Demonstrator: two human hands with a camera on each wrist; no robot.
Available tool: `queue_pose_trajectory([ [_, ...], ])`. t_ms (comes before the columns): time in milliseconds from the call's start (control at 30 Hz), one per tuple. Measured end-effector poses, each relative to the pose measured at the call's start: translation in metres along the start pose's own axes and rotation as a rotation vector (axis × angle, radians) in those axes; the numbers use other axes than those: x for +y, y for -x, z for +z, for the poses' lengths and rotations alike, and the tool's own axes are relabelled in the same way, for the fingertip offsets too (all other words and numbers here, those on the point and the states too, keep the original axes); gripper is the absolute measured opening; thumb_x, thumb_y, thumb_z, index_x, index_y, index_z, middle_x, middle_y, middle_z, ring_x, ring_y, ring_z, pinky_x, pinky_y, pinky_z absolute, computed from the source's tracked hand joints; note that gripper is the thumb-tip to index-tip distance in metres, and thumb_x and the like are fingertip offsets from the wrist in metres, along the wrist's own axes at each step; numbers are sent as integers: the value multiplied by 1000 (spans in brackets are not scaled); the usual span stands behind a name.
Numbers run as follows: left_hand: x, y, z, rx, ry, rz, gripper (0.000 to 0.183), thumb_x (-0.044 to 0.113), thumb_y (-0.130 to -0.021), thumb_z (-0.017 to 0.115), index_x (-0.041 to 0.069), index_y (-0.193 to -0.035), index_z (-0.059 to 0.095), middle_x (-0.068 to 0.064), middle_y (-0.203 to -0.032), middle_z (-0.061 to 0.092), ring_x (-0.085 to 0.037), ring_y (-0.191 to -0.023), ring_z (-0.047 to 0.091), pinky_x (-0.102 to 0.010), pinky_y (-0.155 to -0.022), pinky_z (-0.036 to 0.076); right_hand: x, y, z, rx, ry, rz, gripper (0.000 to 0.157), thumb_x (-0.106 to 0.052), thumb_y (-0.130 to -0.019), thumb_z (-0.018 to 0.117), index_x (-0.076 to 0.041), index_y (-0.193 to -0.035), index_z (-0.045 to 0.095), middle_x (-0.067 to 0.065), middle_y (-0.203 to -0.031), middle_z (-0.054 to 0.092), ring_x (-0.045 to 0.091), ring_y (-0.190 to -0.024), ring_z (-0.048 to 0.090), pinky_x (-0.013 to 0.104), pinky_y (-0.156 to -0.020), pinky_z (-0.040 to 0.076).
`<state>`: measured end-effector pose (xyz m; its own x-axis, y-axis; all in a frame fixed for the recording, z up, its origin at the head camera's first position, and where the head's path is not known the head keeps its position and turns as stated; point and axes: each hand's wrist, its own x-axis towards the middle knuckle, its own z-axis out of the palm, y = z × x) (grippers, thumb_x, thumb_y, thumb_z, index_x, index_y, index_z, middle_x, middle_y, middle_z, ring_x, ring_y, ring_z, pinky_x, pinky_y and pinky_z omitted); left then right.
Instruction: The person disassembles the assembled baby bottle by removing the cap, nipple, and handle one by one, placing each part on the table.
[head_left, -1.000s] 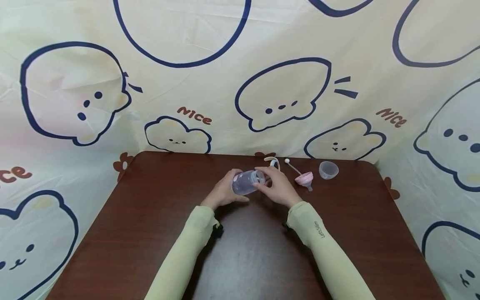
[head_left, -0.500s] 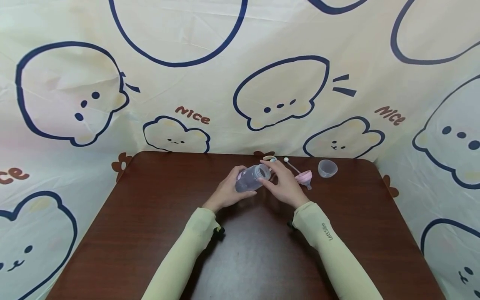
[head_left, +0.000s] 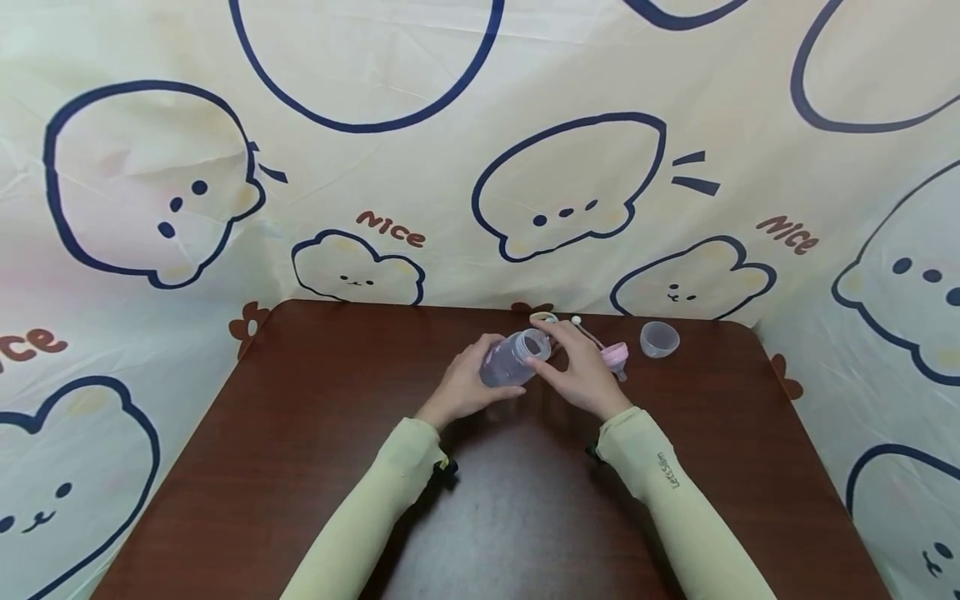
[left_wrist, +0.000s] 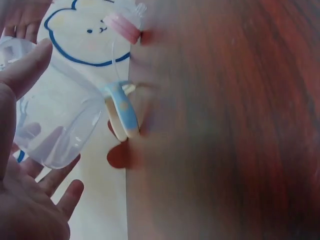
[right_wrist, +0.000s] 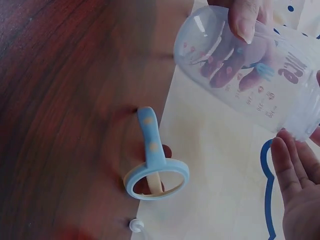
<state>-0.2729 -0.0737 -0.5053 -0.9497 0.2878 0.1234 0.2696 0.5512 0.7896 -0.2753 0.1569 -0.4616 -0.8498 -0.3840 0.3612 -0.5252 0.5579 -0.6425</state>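
Note:
A clear baby bottle (head_left: pixel 504 363) with an uncovered mouth is held tilted above the table, its mouth up and to the right. My left hand (head_left: pixel 463 385) grips the body, thumb on one side and fingers on the other. My right hand (head_left: pixel 583 377) pinches the bottle's neck between thumb and fingers. In the right wrist view, printed marks show on the clear bottle (right_wrist: pixel 260 102). Behind the hands lies a blue two-handled ring (right_wrist: pixel 151 135), partly hidden in the head view. The pink collar (head_left: pixel 615 356) with a clear nipple lies right of my right hand.
A thin straw ending in a white ball (head_left: pixel 576 320) extends from the pink collar. A clear dome cap (head_left: pixel 660 340) stands at the back right of the brown table (head_left: pixel 315 433). A printed cloth (head_left: pixel 450 183) hangs directly behind the table's far edge.
Both hands have moved slightly right with the bottle, and its mouth has turned more toward the head camera. My right hand now hides more of the straw and pink collar.

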Motion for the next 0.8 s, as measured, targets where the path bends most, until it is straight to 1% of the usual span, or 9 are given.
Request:
queue_pose_trajectory([
  [133,4,2,4,-6,-26,-14,87,48,-77,90,27,-147,43,-5,-133,59,-26,-114,58,-49,-94,53,-2,1,-1,19,25,-16,67,-33,-90,82,-21,-149,55,5,-129,66,19,-102,61,45,-89,57],
  [233,5,3,7,-4,-39,-16,86,48,-77,90,26,-147,45,-5,-132,59,-25,-114,57,-49,-95,53,-1,1,-2,25,17,-18,67,-33,-89,83,-23,-149,55,4,-129,66,18,-101,62,45,-90,58],
  [367,8,2,8,-11,-62,2,86,47,-78,90,22,-148,47,-5,-134,60,-26,-117,56,-50,-98,52,0,2,-3,29,1,-15,67,-34,-89,83,-24,-149,56,4,-128,66,17,-100,63,45,-90,59],
  [467,10,2,9,-4,-78,30,85,45,-78,90,20,-148,49,-5,-135,59,-25,-119,54,-50,-100,51,1,3,-3,35,9,-16,66,-35,-88,83,-24,-148,57,3,-127,67,16,-99,64,42,-88,59],
  [633,11,1,12,3,-107,66,83,45,-79,89,18,-147,51,-5,-137,59,-25,-122,54,-50,-102,49,3,5,-5,37,14,-15,64,-35,-87,84,-21,-144,60,4,-124,67,18,-101,64,43,-89,58],
  [800,11,0,16,-16,-119,60,83,45,-80,89,15,-148,51,-6,-138,60,-25,-123,56,-50,-103,50,3,6,-6,22,36,3,62,-34,-86,86,-19,-142,63,5,-122,68,23,-103,66,45,-92,58],
])
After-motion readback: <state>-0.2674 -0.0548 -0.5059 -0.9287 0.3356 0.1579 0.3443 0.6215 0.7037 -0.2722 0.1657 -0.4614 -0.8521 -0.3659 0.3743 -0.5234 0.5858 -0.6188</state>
